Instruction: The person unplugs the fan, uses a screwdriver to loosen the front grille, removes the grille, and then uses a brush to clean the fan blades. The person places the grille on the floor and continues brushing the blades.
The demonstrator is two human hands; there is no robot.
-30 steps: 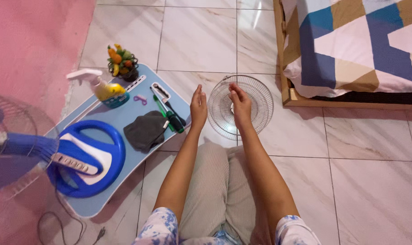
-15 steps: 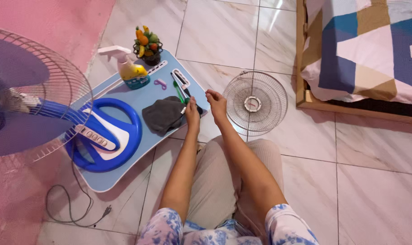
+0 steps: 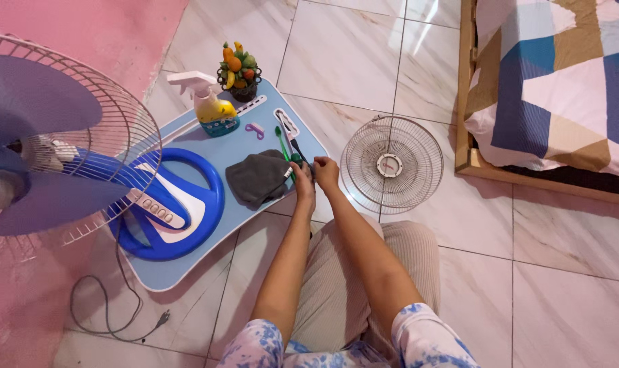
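fan (image 3: 57,143) far left of hands | grey cloth (image 3: 256,178) just left | left hand (image 3: 303,178) and right hand (image 3: 325,172) grasping green screwdriver (image 3: 292,155) on blue tray (image 3: 207,225) – I'd grip the handle firmly | fan grille (image 3: 391,165) just right

A second earlier both hands hover open over the round wire fan grille (image 3: 392,165) on the marble floor. Now they are off it, over at its nine o'clock side. The left hand (image 3: 304,181) and right hand (image 3: 326,173) meet at the near edge of the light blue lap tray (image 3: 187,269), fingers closing around the green-handled screwdriver (image 3: 289,151) beside the dark grey folded cloth (image 3: 257,178). The grille lies uncovered.
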